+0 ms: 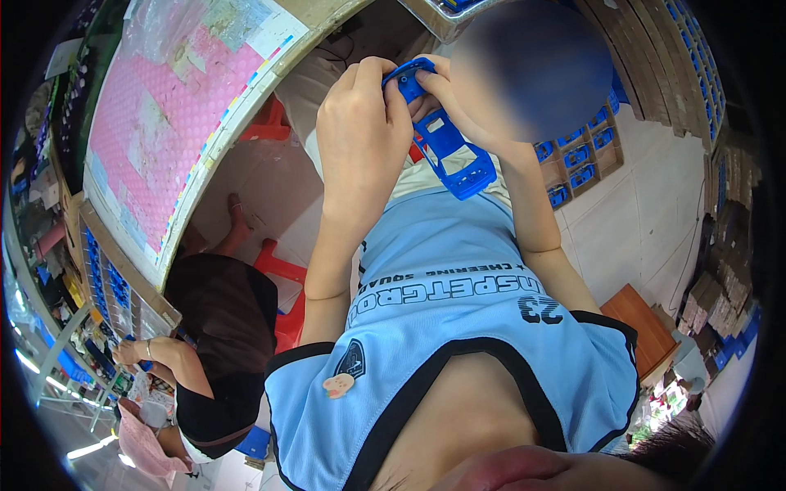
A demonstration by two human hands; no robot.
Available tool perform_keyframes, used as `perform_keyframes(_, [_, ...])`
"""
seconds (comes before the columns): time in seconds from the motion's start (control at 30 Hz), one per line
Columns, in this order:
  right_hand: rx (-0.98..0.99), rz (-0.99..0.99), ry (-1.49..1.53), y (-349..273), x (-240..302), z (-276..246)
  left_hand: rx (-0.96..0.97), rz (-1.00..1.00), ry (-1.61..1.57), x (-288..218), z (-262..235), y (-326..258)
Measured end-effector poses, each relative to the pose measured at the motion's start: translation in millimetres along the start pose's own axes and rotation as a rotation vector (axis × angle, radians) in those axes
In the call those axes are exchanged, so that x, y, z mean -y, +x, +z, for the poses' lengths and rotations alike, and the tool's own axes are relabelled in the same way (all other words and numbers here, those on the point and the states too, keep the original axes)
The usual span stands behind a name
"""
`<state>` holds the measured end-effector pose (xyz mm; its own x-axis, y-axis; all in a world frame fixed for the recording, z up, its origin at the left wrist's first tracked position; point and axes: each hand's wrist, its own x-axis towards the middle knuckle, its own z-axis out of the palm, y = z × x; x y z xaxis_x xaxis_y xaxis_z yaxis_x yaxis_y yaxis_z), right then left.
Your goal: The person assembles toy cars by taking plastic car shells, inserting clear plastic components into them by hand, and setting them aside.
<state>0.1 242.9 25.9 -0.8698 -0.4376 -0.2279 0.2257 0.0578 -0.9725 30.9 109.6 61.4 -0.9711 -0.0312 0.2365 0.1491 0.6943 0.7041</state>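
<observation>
Above my lap, both hands hold a blue plastic toy car body shell (470, 178) with open window cut-outs. My left hand (360, 131) grips the upper end, its fingers bent round the edge. My right hand (452, 92) is closed on the same end from the other side, with a thumb lying against the shell. The shell's lower end hangs free and tilts toward my body. Some of the fingers are hidden behind the shell.
A worktable (190, 237) with a pink sheet curves along the left. At right, a divided cardboard tray (610, 168) holds several blue shells, near stacked cardboard (655, 74). A co-worker (221, 327) sits at lower left beside a red stool (282, 319). A blurred round patch covers the upper right.
</observation>
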Motion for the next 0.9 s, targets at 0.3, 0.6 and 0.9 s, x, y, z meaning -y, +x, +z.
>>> perform_keyframes(0.3, [-0.018,-0.048,-0.008,-0.9,-0.4,2.5,-0.004,0.053,0.025,1.0,5.5,0.6])
perform_keyframes(0.6, [0.033,-0.012,-0.12,-1.9,1.5,3.7,-0.054,0.09,0.02,8.9,14.0,1.1])
perform_keyframes(0.9, [0.029,-0.076,-0.239,-2.3,-0.6,3.5,-0.097,0.082,-0.011,9.7,13.6,0.6])
